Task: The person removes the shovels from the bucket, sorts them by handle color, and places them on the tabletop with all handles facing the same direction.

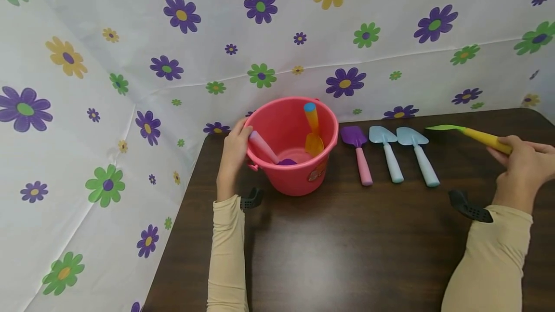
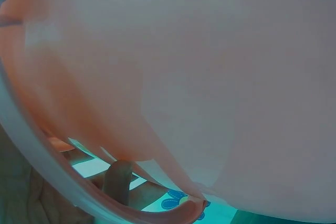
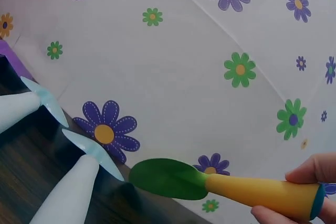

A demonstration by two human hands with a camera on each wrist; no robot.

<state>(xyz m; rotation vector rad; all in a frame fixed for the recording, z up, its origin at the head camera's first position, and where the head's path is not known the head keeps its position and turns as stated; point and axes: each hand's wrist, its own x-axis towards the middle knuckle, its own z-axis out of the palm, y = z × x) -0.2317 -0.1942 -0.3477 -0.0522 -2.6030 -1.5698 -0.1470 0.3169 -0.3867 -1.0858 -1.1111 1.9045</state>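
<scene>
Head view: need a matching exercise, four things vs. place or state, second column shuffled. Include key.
Things
1. pink bucket
2. green-bladed trowel
3. yellow shovel
4. light blue trowels

Place or state
A. in the right hand
B. inside the bucket
C. lying side by side on the table
D. held at the rim by the left hand

Pairs: 1-D, 2-A, 3-B, 4-C

The front tabletop (image 1: 338, 244) offers passage; bucket (image 1: 290, 179) and three trowels (image 1: 392, 163) obstruct behind.
</scene>
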